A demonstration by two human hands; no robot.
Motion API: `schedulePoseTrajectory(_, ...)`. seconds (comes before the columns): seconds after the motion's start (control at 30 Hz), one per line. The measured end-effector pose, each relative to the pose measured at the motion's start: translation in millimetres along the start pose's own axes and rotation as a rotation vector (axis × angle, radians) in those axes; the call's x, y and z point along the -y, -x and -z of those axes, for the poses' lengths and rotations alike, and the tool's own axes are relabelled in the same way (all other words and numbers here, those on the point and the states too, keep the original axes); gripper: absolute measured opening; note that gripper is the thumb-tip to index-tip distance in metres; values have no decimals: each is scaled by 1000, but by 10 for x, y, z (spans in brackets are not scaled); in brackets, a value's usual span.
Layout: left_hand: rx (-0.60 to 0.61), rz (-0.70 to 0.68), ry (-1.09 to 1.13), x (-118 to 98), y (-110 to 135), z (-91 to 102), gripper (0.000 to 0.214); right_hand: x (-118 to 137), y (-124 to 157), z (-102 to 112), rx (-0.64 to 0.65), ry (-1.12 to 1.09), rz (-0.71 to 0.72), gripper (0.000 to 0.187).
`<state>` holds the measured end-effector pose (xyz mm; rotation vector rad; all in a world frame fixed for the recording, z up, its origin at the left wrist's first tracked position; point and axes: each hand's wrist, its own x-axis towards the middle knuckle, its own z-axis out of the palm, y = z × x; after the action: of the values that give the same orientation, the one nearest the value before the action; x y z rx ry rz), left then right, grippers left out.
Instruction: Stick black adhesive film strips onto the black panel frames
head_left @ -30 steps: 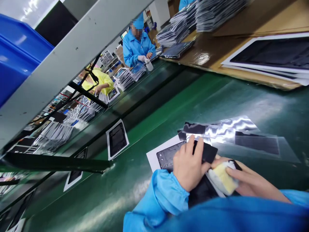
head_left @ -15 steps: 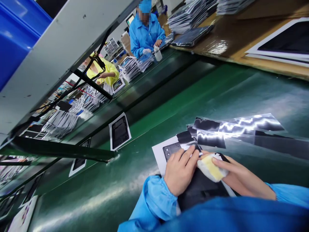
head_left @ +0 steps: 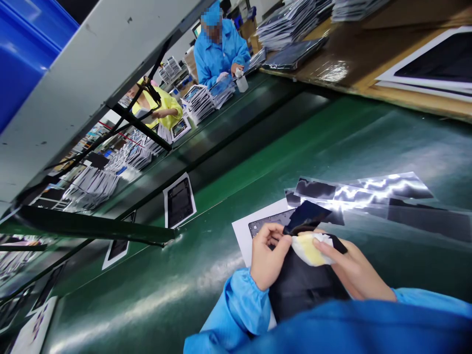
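A black tablet back cover (head_left: 300, 285) lies on a white sheet (head_left: 245, 233) on the green belt in front of me. My left hand (head_left: 266, 258) is closed in a pinch at the edge of a dark film (head_left: 308, 215) that curls up from the cover. My right hand (head_left: 350, 269) presses a yellow and white cloth (head_left: 309, 248) onto the cover just beside that pinch. Both of my sleeves are blue.
Peeled shiny films (head_left: 365, 194) lie on the belt beyond the cover. More black panels on white sheets (head_left: 179, 200) ride the belt at left. A grey shelf beam (head_left: 92, 78) hangs over the left. Two people (head_left: 219, 46) work farther along, beside stacks of panels (head_left: 283, 24).
My left hand has gone from lying flat on the cover to pinching the dark film, which now lifts off the surface. The cloth has slid left toward it.
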<state>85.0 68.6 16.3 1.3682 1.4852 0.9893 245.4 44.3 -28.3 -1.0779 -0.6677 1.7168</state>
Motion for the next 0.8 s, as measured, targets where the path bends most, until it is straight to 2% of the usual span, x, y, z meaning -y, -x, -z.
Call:
schedulePoseTrajectory(0.1,27,101,65,-61,-85,70,16,-20,21,77,3,98,50,55)
schedulePoseTrajectory(0.2,2,65,44,-55,-183,249,22,125,41,197,-89,164,92,59)
schedulePoseTrajectory(0.33,-68,20,-33,82,-317,521,34,373,-27,407,-226,253,68,56)
schedulePoseTrajectory(0.47,-27,25,-66,258,-422,653,34,444,-156,532,-283,326,66,57)
schedulePoseTrajectory(0.63,130,48,-104,393,-492,664,35,386,-260,448,-368,408,207,58)
schedulePoseTrajectory(0.8,204,59,-175,446,-530,642,32,350,-406,218,-260,436,198,62)
